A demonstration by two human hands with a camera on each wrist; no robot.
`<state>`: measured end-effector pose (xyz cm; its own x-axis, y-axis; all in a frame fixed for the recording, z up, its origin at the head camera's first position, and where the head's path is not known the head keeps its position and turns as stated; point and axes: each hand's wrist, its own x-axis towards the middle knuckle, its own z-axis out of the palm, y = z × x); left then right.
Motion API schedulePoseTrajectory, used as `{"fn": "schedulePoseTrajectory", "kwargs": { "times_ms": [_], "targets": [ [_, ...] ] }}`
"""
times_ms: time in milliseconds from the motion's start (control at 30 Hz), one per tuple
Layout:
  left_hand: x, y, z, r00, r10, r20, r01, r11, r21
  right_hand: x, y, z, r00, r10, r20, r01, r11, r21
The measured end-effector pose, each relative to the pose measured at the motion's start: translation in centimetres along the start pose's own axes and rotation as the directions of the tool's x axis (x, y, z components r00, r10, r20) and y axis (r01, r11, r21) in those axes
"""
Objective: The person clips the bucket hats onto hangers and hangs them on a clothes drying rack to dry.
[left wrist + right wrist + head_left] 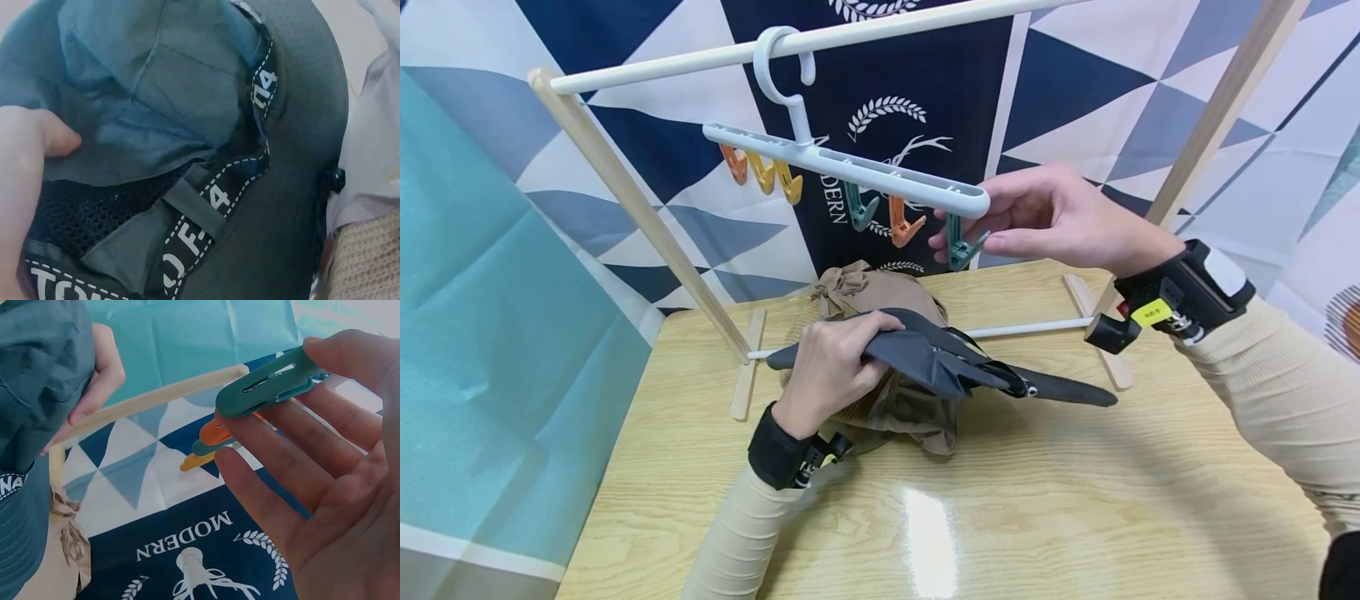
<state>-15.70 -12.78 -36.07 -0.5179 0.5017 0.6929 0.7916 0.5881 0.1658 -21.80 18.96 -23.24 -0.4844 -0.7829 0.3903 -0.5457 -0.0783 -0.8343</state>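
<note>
My left hand (838, 367) grips a dark grey wide-brimmed hat (917, 350) by its crown and holds it over the table. In the left wrist view the hat's crown (181, 94), its mesh panel (106, 212) and a black band with white lettering (215, 200) show, with my thumb on the cloth. Up at the right end of a pale blue clip hanger (857, 171), my right hand (1052, 208) pinches a green clip (958, 243) between thumb and fingers. The same clip (269, 384) lies across my fingers in the right wrist view.
The hanger hooks over a white rod (880, 29) on a wooden frame (632, 208). Orange, yellow and green clips hang along it, such as a yellow clip (790, 183). Below and behind the hat, a brown cloth thing with a tied bow (842, 287) stands on the wooden table (1037, 500).
</note>
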Motion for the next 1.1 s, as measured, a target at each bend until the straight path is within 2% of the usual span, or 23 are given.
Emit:
{"fn": "schedulePoseTrajectory", "kwargs": {
  "times_ms": [233, 400, 533, 633, 900, 1100],
  "targets": [
    [0.0, 0.1, 0.2, 0.993, -0.113, -0.035, 0.112, 0.994, -0.017, 0.2, 0.3, 0.1, 1.000, -0.006, -0.017, 0.006, 1.000, -0.005],
    [0.1, -0.3, 0.2, 0.987, -0.158, -0.041, 0.159, 0.987, 0.009, 0.2, 0.2, 0.4, 0.998, -0.013, -0.054, 0.012, 1.000, -0.022],
    [0.8, -0.4, 0.2, 0.982, -0.188, -0.010, 0.188, 0.982, 0.022, 0.2, 0.0, 0.7, 0.997, -0.022, -0.075, 0.020, 0.999, -0.029],
    [1.7, -0.4, 0.1, 0.974, -0.224, 0.029, 0.222, 0.973, 0.068, 0.2, 0.0, 0.8, 0.996, -0.031, -0.084, 0.029, 0.999, -0.023],
    [4.3, -0.3, -0.5, 0.935, -0.330, 0.132, 0.291, 0.924, 0.247, 0.2, 0.6, 0.9, 0.991, -0.025, -0.132, 0.017, 0.998, -0.066],
    [5.9, 0.4, -0.4, 0.891, -0.390, 0.233, 0.310, 0.897, 0.315, 0.1, 0.9, 0.9, 0.985, -0.049, -0.168, 0.032, 0.994, -0.104]
  ]
}}
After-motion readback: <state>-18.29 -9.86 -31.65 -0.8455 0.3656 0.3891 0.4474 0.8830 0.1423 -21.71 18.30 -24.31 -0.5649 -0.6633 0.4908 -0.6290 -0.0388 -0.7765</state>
